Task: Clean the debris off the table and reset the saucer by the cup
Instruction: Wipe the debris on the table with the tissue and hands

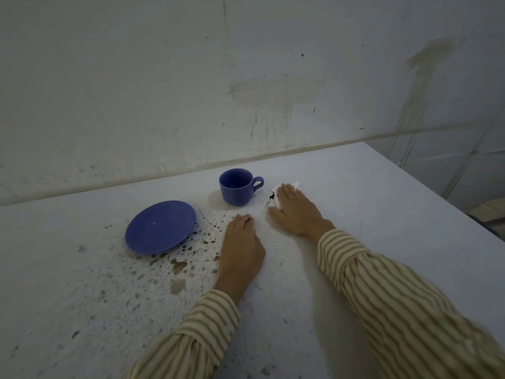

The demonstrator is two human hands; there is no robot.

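Observation:
A blue cup (pixel 237 187) stands upright near the wall, handle to the right. A blue saucer (pixel 160 227) lies apart from it, to the front left. My right hand (pixel 295 211) rests palm down, right of the cup, on a white tissue (pixel 278 190) whose edges show past the fingers. A small dark clump of debris (pixel 272 197) sits at the tissue's left edge. My left hand (pixel 241 248) lies flat on the white table (pixel 369 192) in front of the cup, fingers together, holding nothing.
Dark specks and brownish worn patches (pixel 177 265) are scattered on the table between the saucer and my left hand and toward the front left. A stained wall (pixel 246 77) runs behind the table. The table's right edge (pixel 448 192) drops to a tiled floor.

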